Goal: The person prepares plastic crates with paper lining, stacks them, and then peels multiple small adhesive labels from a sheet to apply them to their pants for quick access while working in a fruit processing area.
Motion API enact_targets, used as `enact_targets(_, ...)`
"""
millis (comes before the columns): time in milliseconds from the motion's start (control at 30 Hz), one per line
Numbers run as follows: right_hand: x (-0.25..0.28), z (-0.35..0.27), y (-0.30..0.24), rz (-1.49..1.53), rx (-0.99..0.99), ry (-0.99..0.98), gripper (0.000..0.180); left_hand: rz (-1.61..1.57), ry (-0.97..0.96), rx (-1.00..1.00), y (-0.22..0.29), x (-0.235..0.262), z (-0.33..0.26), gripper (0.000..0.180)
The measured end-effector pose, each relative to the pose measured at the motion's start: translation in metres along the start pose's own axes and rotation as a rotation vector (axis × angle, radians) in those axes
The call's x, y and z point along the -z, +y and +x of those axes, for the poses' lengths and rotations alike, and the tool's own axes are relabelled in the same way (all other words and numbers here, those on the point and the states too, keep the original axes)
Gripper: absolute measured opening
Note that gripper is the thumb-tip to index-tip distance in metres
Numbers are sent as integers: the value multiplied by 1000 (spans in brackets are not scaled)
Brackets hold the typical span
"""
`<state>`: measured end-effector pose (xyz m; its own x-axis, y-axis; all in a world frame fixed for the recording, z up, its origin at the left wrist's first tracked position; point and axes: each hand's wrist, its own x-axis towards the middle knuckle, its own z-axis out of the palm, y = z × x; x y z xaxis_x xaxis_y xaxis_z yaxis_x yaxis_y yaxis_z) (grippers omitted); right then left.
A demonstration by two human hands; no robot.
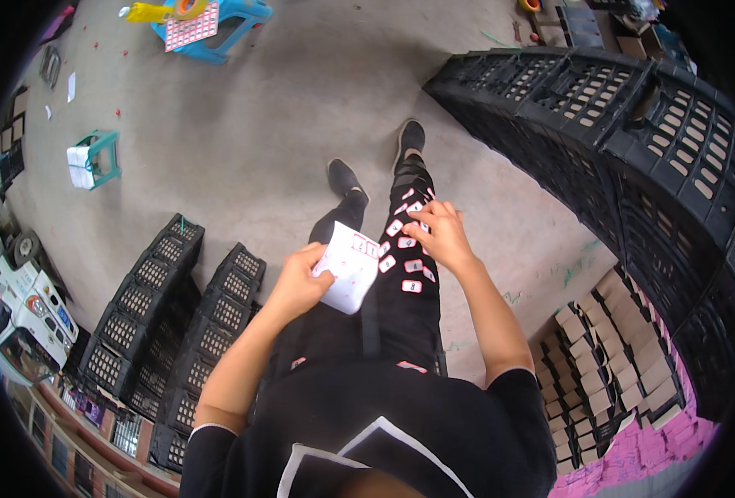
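Observation:
My left hand [298, 282] grips a white sticker sheet [349, 278], its thumb on top. A few red-bordered stickers remain along the sheet's upper right edge, and the rest looks mostly bare. My right hand [442, 234] is over my right thigh, thumb and forefinger curled together around a small white sticker [424, 226] with a red border. Several similar stickers are spread over the black trouser leg [401, 311] around and below those fingers. One of them, a sticker [411, 286], lies lowest on the thigh.
Black plastic crates [583, 108] form a tall stack on the right; more crates [139, 307] stand at left. Stacked cartons [617, 357] are at lower right. Ahead are a blue stool [233, 33] holding another sticker sheet [193, 29], and a green stool [104, 158]. A white truck [31, 311] is far left.

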<state>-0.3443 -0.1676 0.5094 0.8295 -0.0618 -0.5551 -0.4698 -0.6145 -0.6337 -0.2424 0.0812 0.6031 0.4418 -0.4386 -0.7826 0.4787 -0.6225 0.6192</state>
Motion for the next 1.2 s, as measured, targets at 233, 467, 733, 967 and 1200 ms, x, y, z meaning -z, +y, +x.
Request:
enact_targets(233, 10, -13, -83, 1129, -245, -418, 54, -327, -82, 116, 18, -2, -4, 25)
enact_targets(467, 21, -21, -107, 88, 411, 311, 44, -346, -13, 229, 23, -2, -7, 23)
enact_targets(733, 6, -30, -114, 57, 550, 345, 30, -116, -79, 55, 35, -5, -20, 19)
enact_targets(967, -18, -39, -105, 173, 449, 255, 17, -52, -142, 112, 10, -5, -22, 20)
enact_targets(1200, -1, -28, -83, 387, 169, 159, 13, -134, -84, 198, -7, 0, -14, 26)
